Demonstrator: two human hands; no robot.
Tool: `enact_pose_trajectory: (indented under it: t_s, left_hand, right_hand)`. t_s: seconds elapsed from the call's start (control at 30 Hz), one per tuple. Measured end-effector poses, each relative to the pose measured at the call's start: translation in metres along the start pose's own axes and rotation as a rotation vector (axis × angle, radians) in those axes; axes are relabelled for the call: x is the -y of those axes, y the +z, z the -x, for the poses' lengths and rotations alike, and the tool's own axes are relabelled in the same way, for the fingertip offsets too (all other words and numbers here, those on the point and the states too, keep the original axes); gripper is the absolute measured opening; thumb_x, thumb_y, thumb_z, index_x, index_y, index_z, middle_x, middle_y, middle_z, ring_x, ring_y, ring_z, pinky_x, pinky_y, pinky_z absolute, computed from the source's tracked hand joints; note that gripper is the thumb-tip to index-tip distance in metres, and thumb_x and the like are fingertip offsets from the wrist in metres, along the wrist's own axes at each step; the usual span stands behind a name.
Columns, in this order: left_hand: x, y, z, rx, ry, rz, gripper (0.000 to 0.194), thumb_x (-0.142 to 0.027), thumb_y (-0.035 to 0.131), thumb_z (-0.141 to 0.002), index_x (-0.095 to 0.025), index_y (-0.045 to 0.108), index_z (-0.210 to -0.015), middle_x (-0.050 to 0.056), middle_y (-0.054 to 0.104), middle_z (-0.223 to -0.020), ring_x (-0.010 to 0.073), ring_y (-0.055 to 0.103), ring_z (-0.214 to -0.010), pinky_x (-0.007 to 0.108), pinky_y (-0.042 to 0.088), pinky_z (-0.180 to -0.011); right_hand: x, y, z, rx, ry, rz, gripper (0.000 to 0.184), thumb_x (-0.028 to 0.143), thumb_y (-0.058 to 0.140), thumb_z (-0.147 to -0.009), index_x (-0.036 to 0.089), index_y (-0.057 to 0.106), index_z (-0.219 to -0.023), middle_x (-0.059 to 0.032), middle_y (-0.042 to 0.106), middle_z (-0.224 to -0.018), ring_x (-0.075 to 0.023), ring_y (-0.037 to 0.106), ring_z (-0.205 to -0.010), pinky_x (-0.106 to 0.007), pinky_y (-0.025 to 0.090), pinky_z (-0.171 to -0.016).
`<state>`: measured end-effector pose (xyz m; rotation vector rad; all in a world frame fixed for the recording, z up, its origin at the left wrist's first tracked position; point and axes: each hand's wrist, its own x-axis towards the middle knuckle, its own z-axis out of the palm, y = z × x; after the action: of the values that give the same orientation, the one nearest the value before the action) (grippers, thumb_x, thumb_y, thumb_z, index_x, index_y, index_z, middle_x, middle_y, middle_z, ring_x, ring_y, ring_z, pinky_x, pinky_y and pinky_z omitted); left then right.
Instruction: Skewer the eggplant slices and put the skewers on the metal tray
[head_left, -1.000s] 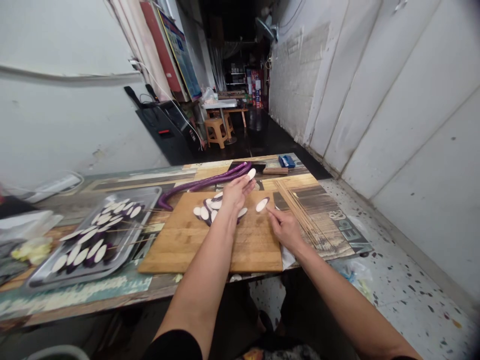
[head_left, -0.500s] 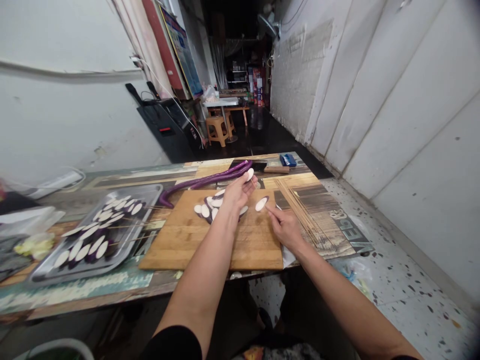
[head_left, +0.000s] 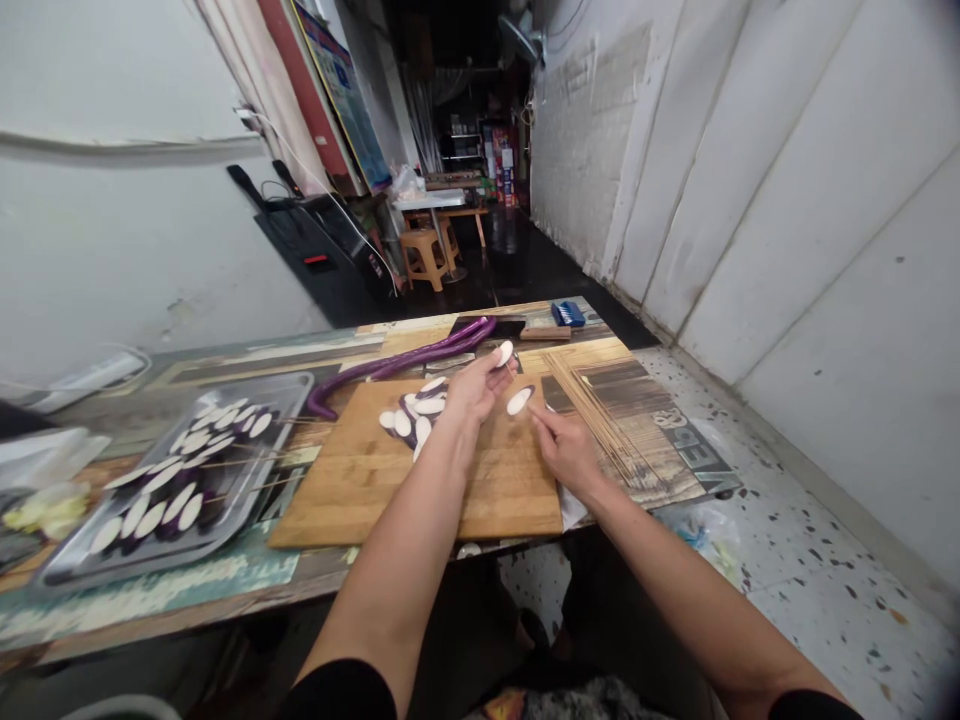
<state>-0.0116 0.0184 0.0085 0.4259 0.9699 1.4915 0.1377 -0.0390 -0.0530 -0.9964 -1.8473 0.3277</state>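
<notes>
Left hand (head_left: 480,388): closed on a pale, flat eggplant slice (head_left: 505,353), oval, held between thumb and fingers above the far edge of the cutting board. Right hand (head_left: 565,446): thumb and forefinger pinched together at the near end of a second slice (head_left: 520,400), oval, white-fleshed, purple-rimmed; whether they grip its edge or a thin stick is too small to tell. The hands are apart from each other. Cutting board (head_left: 345,485): rectangular, smooth, honey-brown wood, with a heap of cut slices (head_left: 403,424), white faces and purple skin, left of the left hand. Whole eggplants (head_left: 397,362): long, slender, curved, glossy purple, lying beyond the board. Knife (head_left: 545,333): wooden handle, at the far side. Box (head_left: 568,314): small, blue, near the knife. Bamboo skewers (head_left: 600,420): thin, straight, loosely bundled, right of the board. Tray (head_left: 247,508): grey, shiny, rounded rectangle, at left, bearing skewered slices (head_left: 150,518), sticks projecting over its right rim. Table (head_left: 225,600): patchwork plank pattern in brown, cream and teal.
</notes>
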Motion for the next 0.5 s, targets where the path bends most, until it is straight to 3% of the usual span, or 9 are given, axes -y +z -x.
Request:
enact_pose_trajectory:
  t_s: [0.1,0.23,0.33,0.4,0.5]
  left_hand:
    - [0.005,0.003,0.004,0.014,0.006,-0.063,0.003,-0.011,0.064,-0.077,-0.008,0.065,-0.077,0.009,0.069,-0.072,0.0160,0.067,-0.068,0.029,0.054,-0.072]
    - [0.017,0.008,0.009,0.020,0.012,-0.188,0.004,-0.010,0.069,-0.070,-0.009,0.066,-0.072,0.007,0.068,-0.069,0.0139,0.065,-0.062,0.023,0.051,-0.061]
    - [0.025,0.009,0.010,0.031,0.049,-0.293,0.011,-0.018,0.074,-0.066,-0.012,0.067,-0.071,0.005,0.068,-0.069,0.0127,0.063,-0.060,0.021,0.048,-0.058]
    - [0.025,0.008,0.009,0.023,0.156,-0.378,0.017,-0.029,0.073,-0.067,-0.013,0.068,-0.072,0.005,0.069,-0.071,0.0148,0.064,-0.065,0.024,0.049,-0.064]
    - [0.010,0.000,0.009,-0.079,0.512,-0.559,0.022,-0.036,0.066,-0.073,-0.016,0.070,-0.080,0.006,0.070,-0.080,0.0192,0.064,-0.080,0.030,0.047,-0.080]
  right_hand:
    - [0.000,0.000,-0.002,0.014,0.033,0.029,0.029,0.021,0.044,-0.089,0.016,0.067,-0.107,-0.0063,0.067,-0.095,-0.0199,0.064,-0.077,-0.028,0.050,-0.071]
    - [0.000,-0.001,-0.005,-0.028,0.048,0.043,0.030,0.019,0.043,-0.089,0.014,0.067,-0.107,-0.0076,0.067,-0.094,-0.0203,0.064,-0.076,-0.028,0.049,-0.071]
    - [0.001,-0.001,-0.007,-0.050,0.103,0.062,0.029,0.020,0.043,-0.090,0.015,0.067,-0.106,-0.0066,0.068,-0.092,-0.0198,0.064,-0.076,-0.027,0.048,-0.072]
    - [0.000,0.000,-0.007,-0.053,0.127,0.072,0.028,0.020,0.043,-0.090,0.016,0.066,-0.106,-0.0063,0.068,-0.092,-0.0196,0.063,-0.076,-0.027,0.047,-0.072]
    - [-0.001,0.002,-0.007,-0.094,0.136,0.056,0.028,0.020,0.043,-0.091,0.016,0.066,-0.105,-0.0067,0.067,-0.093,-0.0196,0.063,-0.077,-0.026,0.047,-0.074]
